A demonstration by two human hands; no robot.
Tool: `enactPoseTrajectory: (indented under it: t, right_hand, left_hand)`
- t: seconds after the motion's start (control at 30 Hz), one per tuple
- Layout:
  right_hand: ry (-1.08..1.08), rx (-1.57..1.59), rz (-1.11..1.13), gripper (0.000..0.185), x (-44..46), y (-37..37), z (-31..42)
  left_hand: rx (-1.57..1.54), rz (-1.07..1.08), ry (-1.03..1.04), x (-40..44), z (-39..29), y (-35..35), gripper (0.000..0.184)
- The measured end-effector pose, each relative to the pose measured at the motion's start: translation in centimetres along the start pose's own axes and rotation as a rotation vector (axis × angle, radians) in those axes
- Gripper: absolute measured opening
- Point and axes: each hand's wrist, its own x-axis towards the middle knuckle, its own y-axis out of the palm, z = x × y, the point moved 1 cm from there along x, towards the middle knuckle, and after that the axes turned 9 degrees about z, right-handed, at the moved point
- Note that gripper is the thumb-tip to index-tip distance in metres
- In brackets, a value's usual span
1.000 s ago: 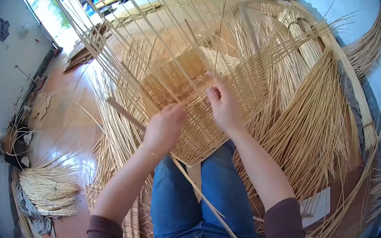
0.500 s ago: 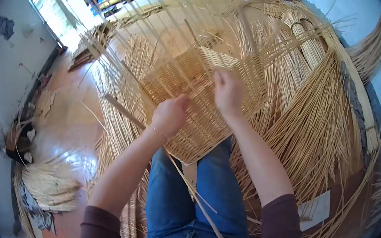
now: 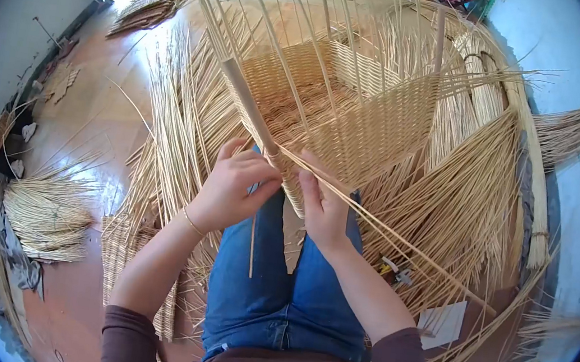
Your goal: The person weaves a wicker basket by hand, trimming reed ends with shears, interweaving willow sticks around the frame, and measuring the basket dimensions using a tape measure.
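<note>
The basket point(image 3: 384, 124) is sitting just beyond your hands, one corner of it facing you between them. At that corner a post point(image 3: 246, 99) is rising ahead of your grip, and a few strands point(image 3: 405, 242) are running from it across your right hand and out to the right. Your left hand point(image 3: 235, 185) is curling beside the post's foot, thumb and forefinger standing narrowly apart; whether they are pinching a strand, the view is not showing. Your right hand point(image 3: 326, 211) is bending close against the corner under the strands; how firmly it is holding anything, I cannot tell.

If the turn around the post is running slack, you are risking a loose corner. Pulling too sharply there could be cracking a strand, and the long tails, hanging free right of your grip, could be snagging on the loose reeds point(image 3: 448, 193) beneath. The thin stakes point(image 3: 270, 30), standing beyond your fingers, could be leaning if you are tugging unevenly.

Farther right, below your grip, a white sheet point(image 3: 441, 324) is lying among reeds, showing no readable writing; no brand or label is reading clearly anywhere.
</note>
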Motion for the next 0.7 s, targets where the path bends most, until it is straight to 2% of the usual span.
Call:
enactPoseTrajectory:
  t: [0.1, 0.17, 0.23, 0.37, 0.43, 0.47, 0.53, 0.6, 0.63, 0.67, 0.7]
  right_hand:
    - [0.069, 0.097, -0.042, 0.029, -2.0, 0.6, -2.2]
    - [0.066, 0.135, -0.051, 0.031, -2.8, 0.9, -2.3]
    - [0.064, 0.233, -0.047, 0.034, -3.2, 1.1, -2.1]
    - [-0.032, 0.195, -0.12, 0.032, -3.9, 1.4, -0.9]
    - [-0.093, 0.024, -0.136, 0.03, -4.1, 0.9, -0.7]
    - [-0.07, -0.008, -0.151, 0.026, -3.8, 0.6, -0.2]
    - [-0.019, -0.208, -0.058, 0.021, -2.6, 0.2, 2.1]
    - [-0.122, -0.523, 0.004, 0.012, -0.7, 0.5, 4.2]
    - [-0.211, -0.676, 0.075, 0.011, 0.1, 0.7, 5.0]
    - [-0.173, -0.821, 0.122, 0.016, 0.4, 1.2, 5.7]
    - [-0.222, -0.856, 0.142, 0.018, 0.6, 1.8, 5.9]
  left_hand:
    - [-0.188, 0.042, 0.037, -0.5, 0.4, 1.1, 0.008]
    - [-0.205, -0.011, 0.052, -1.1, 1.3, 1.8, 0.008]
    - [-0.301, -0.079, -0.079, -1.8, 2.1, 2.3, 0.008]
    - [-0.331, -0.198, -0.13, -2.7, 2.5, 3.6, 0.009]
    - [-0.245, -0.296, -0.08, -2.4, 1.8, 4.3, 0.009]
    - [-0.28, -0.273, -0.134, -2.3, 1.2, 4.3, 0.014]
    - [-0.289, -0.287, -0.154, -2.2, 0.7, 4.9, 0.018]
    - [-0.281, -0.278, -0.22, -2.3, 0.1, 5.0, 0.028]
    - [-0.314, -0.315, -0.236, -2.3, 0.1, 5.3, 0.029]
    - [-0.348, -0.351, -0.251, -2.2, 0.0, 5.5, 0.029]
    - [-0.395, -0.444, -0.218, -2.1, -0.4, 5.6, 0.031]
